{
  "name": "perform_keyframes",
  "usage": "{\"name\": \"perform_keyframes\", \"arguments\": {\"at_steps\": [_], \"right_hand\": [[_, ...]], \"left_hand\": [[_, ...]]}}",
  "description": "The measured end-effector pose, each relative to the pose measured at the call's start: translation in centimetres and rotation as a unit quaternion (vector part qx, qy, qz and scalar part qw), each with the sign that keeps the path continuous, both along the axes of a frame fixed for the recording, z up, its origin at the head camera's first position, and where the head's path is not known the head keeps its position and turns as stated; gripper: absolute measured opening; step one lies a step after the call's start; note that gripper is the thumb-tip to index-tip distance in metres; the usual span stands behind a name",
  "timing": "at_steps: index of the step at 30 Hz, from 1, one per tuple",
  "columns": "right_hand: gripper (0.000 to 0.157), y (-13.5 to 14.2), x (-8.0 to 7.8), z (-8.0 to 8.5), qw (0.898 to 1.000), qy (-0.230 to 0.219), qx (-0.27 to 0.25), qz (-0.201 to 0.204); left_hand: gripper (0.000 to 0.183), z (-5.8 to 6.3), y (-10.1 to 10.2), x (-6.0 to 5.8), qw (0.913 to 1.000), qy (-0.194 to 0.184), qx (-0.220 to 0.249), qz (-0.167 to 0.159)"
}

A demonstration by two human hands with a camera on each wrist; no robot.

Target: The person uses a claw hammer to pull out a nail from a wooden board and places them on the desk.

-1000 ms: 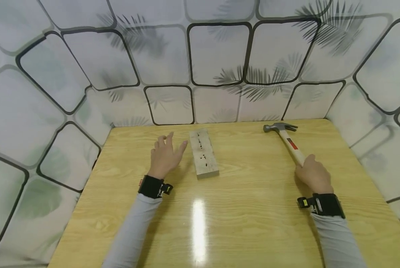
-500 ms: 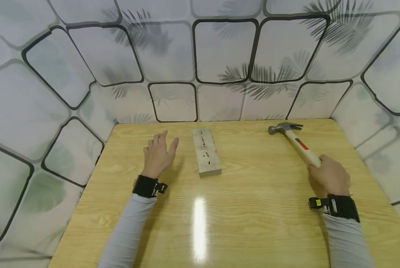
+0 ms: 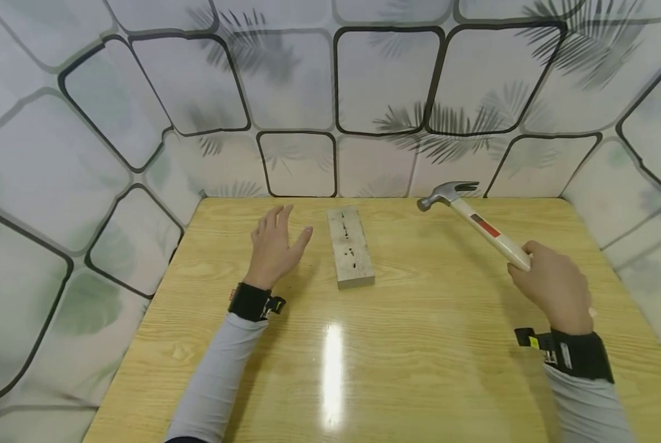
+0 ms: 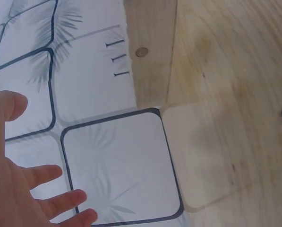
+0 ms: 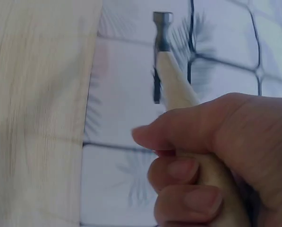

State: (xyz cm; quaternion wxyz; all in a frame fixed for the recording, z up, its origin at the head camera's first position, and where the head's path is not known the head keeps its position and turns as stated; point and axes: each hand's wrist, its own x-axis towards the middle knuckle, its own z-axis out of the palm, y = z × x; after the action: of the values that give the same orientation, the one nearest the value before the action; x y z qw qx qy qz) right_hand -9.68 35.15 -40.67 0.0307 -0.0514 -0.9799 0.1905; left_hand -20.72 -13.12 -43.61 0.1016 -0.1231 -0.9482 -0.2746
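My right hand (image 3: 554,284) grips a claw hammer (image 3: 487,229) by the lower part of its pale wooden handle, fingers and thumb wrapped round it. The hammer is raised off the table, its grey head pointing to the far left and its shadow below. In the right wrist view the hammer head (image 5: 163,28) shows against the patterned wall. A wooden block (image 3: 351,249) lies flat near the back, with dark marks along its top. In the left wrist view, three short nails (image 4: 118,58) stick out from the block (image 4: 152,56). Beside it my left hand (image 3: 277,246) hovers with spread fingers, holding nothing.
The light wooden table (image 3: 430,344) reaches back to a wall (image 3: 385,80) of patterned cloth, which also encloses both sides. A bright light reflection lies on the tabletop's front middle.
My right hand has lifted the hammer off the table. My left hand drew away from the block, then came a little nearer to it. The head view has shifted slightly.
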Motion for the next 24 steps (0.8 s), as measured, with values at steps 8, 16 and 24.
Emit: {"name": "perform_keyframes", "arguments": {"at_steps": [8, 16, 24], "right_hand": [[0.027, -5.8, -0.5, 0.8, 0.994, 0.072, 0.053, 0.066], [0.023, -10.5, -0.5, 0.9, 0.985, 0.102, 0.087, 0.109], [0.023, -14.0, -0.9, 1.2, 0.98, 0.124, 0.086, 0.133]], "left_hand": [[0.074, 2.0, 2.1, 0.6, 0.9887, 0.136, -0.015, -0.062], [0.075, 2.6, 6.1, 3.0, 0.9588, 0.22, -0.083, -0.16], [0.069, 2.3, 9.2, 4.6, 0.9406, 0.234, -0.139, -0.203]]}}
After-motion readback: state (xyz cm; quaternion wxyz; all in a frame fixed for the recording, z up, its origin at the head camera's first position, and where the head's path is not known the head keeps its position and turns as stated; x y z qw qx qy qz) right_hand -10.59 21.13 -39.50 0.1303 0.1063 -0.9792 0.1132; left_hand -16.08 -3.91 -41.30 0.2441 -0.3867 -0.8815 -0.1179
